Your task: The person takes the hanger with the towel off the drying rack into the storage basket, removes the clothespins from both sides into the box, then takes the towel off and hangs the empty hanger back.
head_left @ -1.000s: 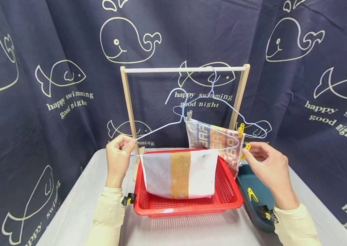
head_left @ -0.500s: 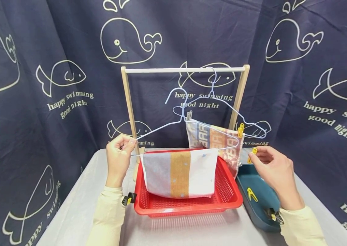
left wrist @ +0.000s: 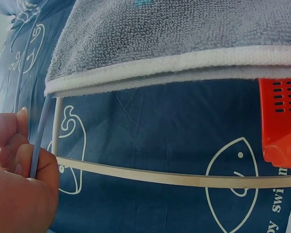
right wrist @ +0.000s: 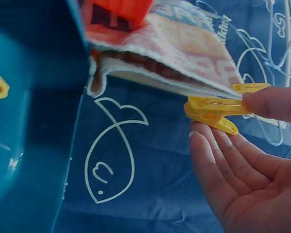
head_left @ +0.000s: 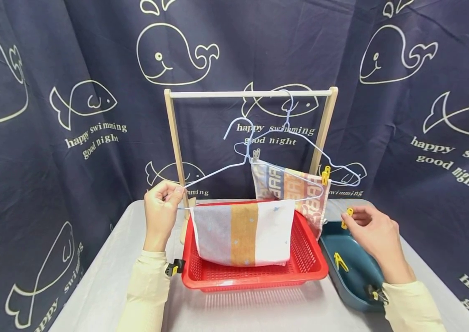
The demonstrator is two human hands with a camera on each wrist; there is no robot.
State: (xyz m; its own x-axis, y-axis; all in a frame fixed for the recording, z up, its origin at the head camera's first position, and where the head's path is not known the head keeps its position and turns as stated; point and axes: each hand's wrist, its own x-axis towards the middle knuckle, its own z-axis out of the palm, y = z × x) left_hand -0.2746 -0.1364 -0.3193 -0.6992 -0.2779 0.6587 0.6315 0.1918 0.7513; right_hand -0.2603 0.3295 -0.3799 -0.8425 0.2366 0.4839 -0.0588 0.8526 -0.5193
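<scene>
My left hand (head_left: 163,207) grips the left end of a light blue wire hanger (head_left: 217,171) in front of the rack. Draped over the hanger's lower bar is a small towel (head_left: 243,235) with grey, tan and white bands; its terry weave shows in the left wrist view. To the right, my right hand (head_left: 377,235) pinches a yellow clothespin (right wrist: 213,112) between thumb and fingers, above the dark teal bin (head_left: 352,295). Behind, a second hanger (head_left: 306,137) hangs on the rack's rod, bearing a patterned towel (head_left: 290,184) held by a grey clothespin (head_left: 256,155) and another yellow clothespin (head_left: 326,175).
A red perforated basket (head_left: 255,282) stands under the draped towel. The rack (head_left: 174,138) has wooden posts and a white rod (head_left: 217,95). One more yellow clothespin (head_left: 341,262) lies in the teal bin. A dark printed curtain (head_left: 93,46) surrounds the table (head_left: 201,313).
My right hand, with the yellow clothespin, has moved right and slightly down, away from the hanger and patterned towel to above the teal bin. My left hand and the draped towel stay nearly still.
</scene>
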